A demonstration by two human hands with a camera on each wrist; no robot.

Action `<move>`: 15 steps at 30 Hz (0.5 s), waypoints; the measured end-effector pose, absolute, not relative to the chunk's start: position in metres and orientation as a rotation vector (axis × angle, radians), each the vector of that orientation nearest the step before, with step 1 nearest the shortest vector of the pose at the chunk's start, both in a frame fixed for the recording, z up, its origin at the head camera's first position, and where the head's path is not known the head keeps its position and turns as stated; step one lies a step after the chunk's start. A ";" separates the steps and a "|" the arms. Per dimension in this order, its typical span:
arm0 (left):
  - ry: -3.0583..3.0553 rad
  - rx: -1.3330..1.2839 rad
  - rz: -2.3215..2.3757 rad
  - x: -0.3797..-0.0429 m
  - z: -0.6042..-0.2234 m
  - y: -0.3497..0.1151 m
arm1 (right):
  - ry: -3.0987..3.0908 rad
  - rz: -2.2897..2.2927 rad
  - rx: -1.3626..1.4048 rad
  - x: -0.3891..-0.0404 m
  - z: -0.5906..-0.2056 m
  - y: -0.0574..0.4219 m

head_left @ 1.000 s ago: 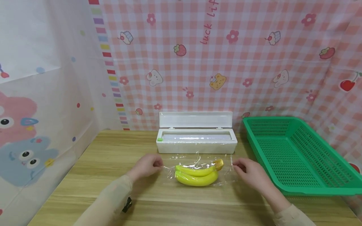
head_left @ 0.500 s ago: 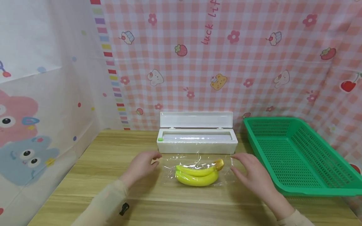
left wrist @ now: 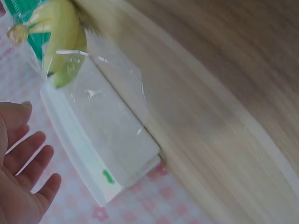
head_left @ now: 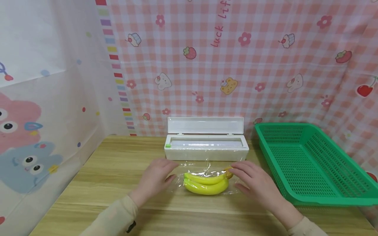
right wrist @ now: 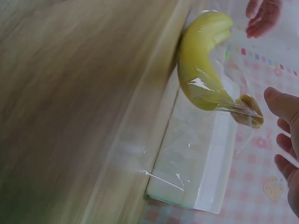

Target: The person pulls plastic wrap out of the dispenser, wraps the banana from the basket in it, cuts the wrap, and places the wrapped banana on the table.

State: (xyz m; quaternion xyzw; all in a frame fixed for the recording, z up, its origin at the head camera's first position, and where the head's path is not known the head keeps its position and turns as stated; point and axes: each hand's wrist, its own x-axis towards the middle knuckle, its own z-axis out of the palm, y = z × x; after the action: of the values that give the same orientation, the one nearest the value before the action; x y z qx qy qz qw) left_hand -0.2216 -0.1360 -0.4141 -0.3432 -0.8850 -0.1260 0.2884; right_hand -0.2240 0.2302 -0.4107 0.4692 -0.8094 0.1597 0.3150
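A pair of yellow bananas (head_left: 205, 187), joined at a brown stem, lies on the wooden table under clear plastic wrap (head_left: 178, 179). At the bananas' left end is my left hand (head_left: 156, 178), fingers relaxed and spread near the wrap's edge. My right hand (head_left: 254, 181) reaches over the stem end, its fingertips overlapping the stem in the head view. The right wrist view shows the wrap stretched glossy over the bananas (right wrist: 200, 65), with my right thumb (right wrist: 280, 103) beside the stem. In the left wrist view my left hand (left wrist: 23, 163) holds nothing.
Behind the bananas stands a white cling film box (head_left: 206, 154), lid up, with a roll inside and a green slider at its left end. A green plastic basket (head_left: 304, 196) occupies the right side. Near my left sleeve lies a small black object (head_left: 131, 226).
Both hands have released the edges of the wrap, opened their fingers and moved inward toward the bananas. The bananas stay where they were.
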 end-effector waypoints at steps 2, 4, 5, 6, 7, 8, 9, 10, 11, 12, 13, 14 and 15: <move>-2.319 -0.965 -0.314 -0.220 -0.415 -0.133 | -2.093 0.382 1.280 -0.224 -0.412 0.229; -2.277 -1.025 -0.295 -0.218 -0.416 -0.128 | -2.044 0.343 1.319 -0.225 -0.413 0.227; -2.258 -1.053 -0.278 -0.217 -0.416 -0.126 | -2.036 0.316 1.335 -0.225 -0.413 0.226; -2.238 -1.083 -0.262 -0.216 -0.417 -0.124 | -2.031 0.295 1.353 -0.225 -0.414 0.225; -2.218 -1.110 -0.241 -0.215 -0.417 -0.122 | -2.027 0.275 1.369 -0.225 -0.415 0.225; -2.199 -1.137 -0.220 -0.214 -0.418 -0.120 | -2.025 0.245 1.379 -0.225 -0.416 0.224; -2.181 -1.163 -0.194 -0.213 -0.418 -0.118 | -2.013 0.210 1.388 -0.225 -0.417 0.224; -2.167 -1.183 -0.164 -0.213 -0.419 -0.116 | -2.008 0.177 1.396 -0.225 -0.418 0.223; -2.157 -1.199 -0.135 -0.212 -0.420 -0.115 | -2.005 0.139 1.401 -0.225 -0.419 0.222; -2.146 -1.211 -0.102 -0.211 -0.420 -0.113 | -1.994 0.107 1.407 -0.226 -0.420 0.222; -2.141 -1.220 -0.074 -0.211 -0.421 -0.112 | -1.987 0.075 1.410 -0.226 -0.421 0.222; -2.139 -1.227 -0.049 -0.210 -0.422 -0.110 | -1.980 0.044 1.414 -0.226 -0.422 0.221; -2.138 -1.232 -0.024 -0.210 -0.422 -0.109 | -1.972 0.016 1.419 -0.226 -0.423 0.220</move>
State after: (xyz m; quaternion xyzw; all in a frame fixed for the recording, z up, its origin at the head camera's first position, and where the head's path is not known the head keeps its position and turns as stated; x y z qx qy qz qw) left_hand -0.2100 -0.1088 -0.4220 -0.4711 -0.8177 -0.0091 0.3306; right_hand -0.2260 0.2204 -0.4226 0.5476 -0.7607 0.0062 0.3485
